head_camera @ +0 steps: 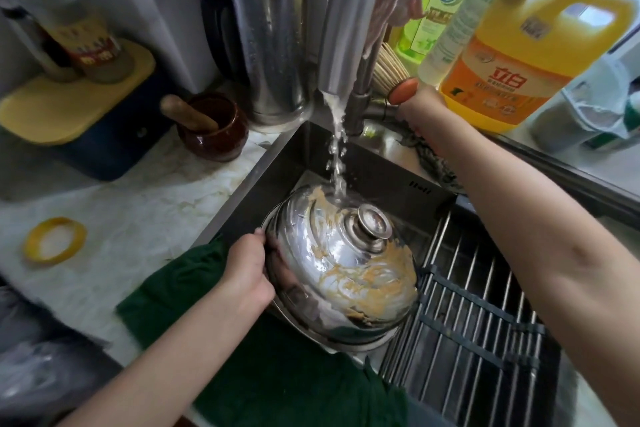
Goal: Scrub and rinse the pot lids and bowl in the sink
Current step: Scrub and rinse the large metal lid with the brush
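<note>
One pot lid (346,274), smeared yellow, sat tilted under the tap (346,28), left hand (247,270) gripping its rim; right hand (420,107) beside the tap, grip indiscernible; turning the lid would spread the stream

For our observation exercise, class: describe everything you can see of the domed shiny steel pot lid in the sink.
The domed shiny steel pot lid is polished metal with a round knob on top. Yellowish-tan residue smears its dome. It sits tilted in the dark steel sink, beside a wire rack. The left hand grips its left rim, and the tap's water stream lands on its upper side.
</note>
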